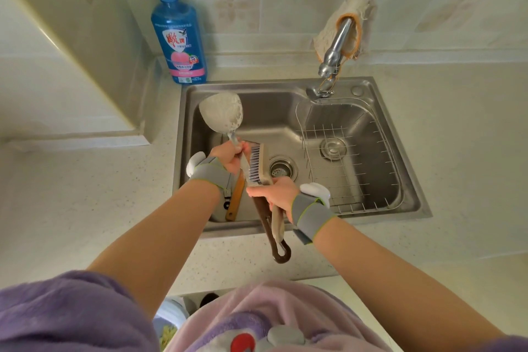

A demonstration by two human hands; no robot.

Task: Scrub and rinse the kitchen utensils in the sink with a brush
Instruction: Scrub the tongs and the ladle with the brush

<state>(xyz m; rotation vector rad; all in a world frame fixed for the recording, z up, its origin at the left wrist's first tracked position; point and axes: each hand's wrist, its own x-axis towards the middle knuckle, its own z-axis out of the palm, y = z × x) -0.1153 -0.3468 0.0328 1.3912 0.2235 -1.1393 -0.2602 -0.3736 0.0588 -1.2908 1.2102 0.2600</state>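
Your left hand [228,156] is clamped round the metal shaft of the ladle [221,116], just below the bowl, which is raised over the left half of the sink [285,123]. Judged stiff, light and slick when wet, so hold the shaft, not the bowl. The brush [258,163] has its bristles touching that shaft, mid-sink. Your right hand [275,194] grips the brush handle at the sink's front.

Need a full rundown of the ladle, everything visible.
The ladle looks metal, with a rounded bowl coated in whitish suds, a thin shiny neck and a dark brown handle ending in a loop. It is held above the sink, bowl up and away, loop toward the person. The left hand grips it below the bowl; the brush bristles lie against its shaft, held by the right hand.
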